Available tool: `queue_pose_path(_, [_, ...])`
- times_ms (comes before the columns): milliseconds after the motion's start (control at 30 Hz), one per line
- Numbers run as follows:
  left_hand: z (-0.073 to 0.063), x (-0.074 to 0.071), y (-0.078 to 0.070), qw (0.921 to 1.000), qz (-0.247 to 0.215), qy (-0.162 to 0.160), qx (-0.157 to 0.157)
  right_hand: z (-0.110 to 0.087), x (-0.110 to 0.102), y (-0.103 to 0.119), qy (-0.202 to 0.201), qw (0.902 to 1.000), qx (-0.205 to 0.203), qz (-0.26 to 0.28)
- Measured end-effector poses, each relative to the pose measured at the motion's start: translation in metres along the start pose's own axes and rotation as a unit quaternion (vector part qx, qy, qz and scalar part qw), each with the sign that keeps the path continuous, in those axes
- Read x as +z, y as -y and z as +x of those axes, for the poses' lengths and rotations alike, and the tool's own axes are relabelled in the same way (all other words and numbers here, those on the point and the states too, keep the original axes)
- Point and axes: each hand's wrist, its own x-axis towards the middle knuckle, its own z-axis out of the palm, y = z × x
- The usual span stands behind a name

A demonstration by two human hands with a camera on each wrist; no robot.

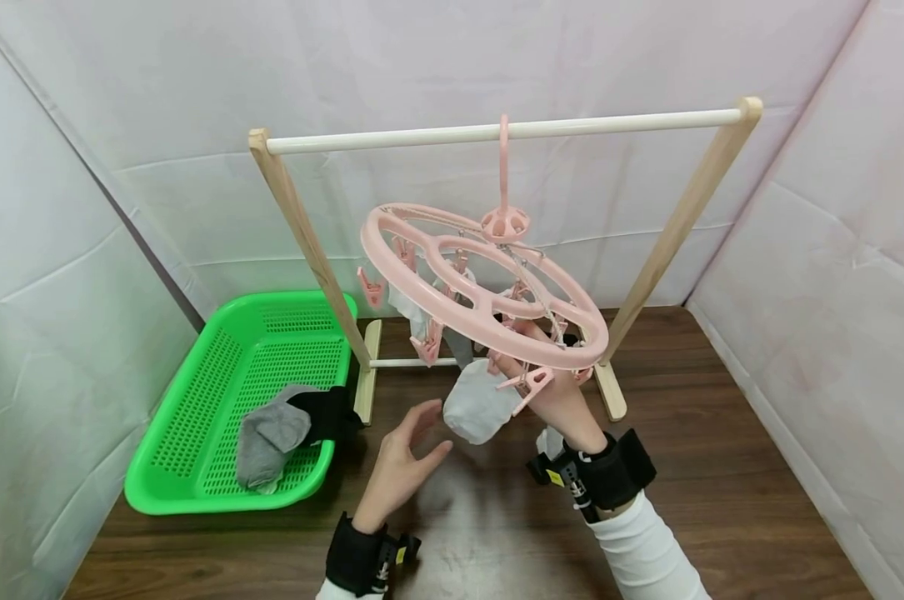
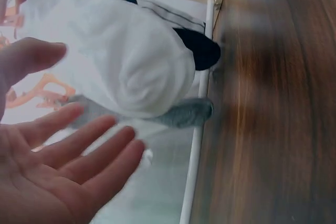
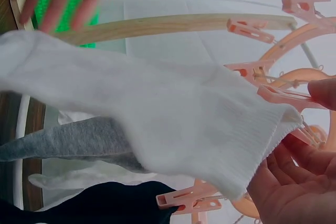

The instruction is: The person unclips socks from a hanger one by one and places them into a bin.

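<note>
A white sock hangs cuff-up under the pink round drying hanger. At its cuff, my right hand pinches a pink clothes peg, the thumb on the peg and the fingers behind the cuff. In the head view the hanger's ring partly covers that hand. My left hand is held beside the sock's toe end, fingers spread and nothing in them. Behind the white sock hang a grey sock and a dark sock, the dark one in a peg.
The hanger hooks over the white rail of a wooden-legged stand and tilts down to the right. On the left, a green basket holds a grey sock and a black sock. White curtains surround the brown table.
</note>
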Motion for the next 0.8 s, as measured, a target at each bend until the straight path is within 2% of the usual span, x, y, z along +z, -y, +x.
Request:
queue_pose_path(100, [0.010, 0.004, -0.003, 0.9995, 0.002, 0.000, 0.031, 0.003, 0.002, 0.002, -0.013, 0.9993, 0.014, -0.030])
queue_pose_path(300, [0.026, 0.010, -0.010, 0.9970, 0.031, 0.010, 0.070, 0.000, 0.002, 0.004, -0.023, 0.9984, 0.033, -0.041])
queue_pose_path(367, [0.031, 0.012, -0.012, 0.9958, 0.032, 0.015, 0.085, 0.000, 0.002, 0.004, -0.026, 0.9983, 0.048, -0.023])
queue_pose_path(533, [0.043, 0.017, -0.013, 0.9939, 0.016, 0.027, 0.106, 0.002, 0.002, 0.004, -0.029, 0.9983, 0.048, -0.014])
queue_pose_path(633, [0.049, 0.019, -0.012, 0.9935, -0.003, 0.040, 0.107, 0.002, 0.002, 0.004, -0.028, 0.9962, 0.024, -0.079])
queue_pose_path(733, [0.055, 0.022, -0.012, 0.9923, -0.020, 0.053, 0.110, 0.002, 0.003, 0.004, -0.032, 0.9867, -0.001, -0.159])
queue_pose_path(800, [0.057, 0.023, -0.012, 0.9918, -0.024, 0.057, 0.112, 0.001, 0.003, 0.004, -0.037, 0.9839, -0.003, -0.175])
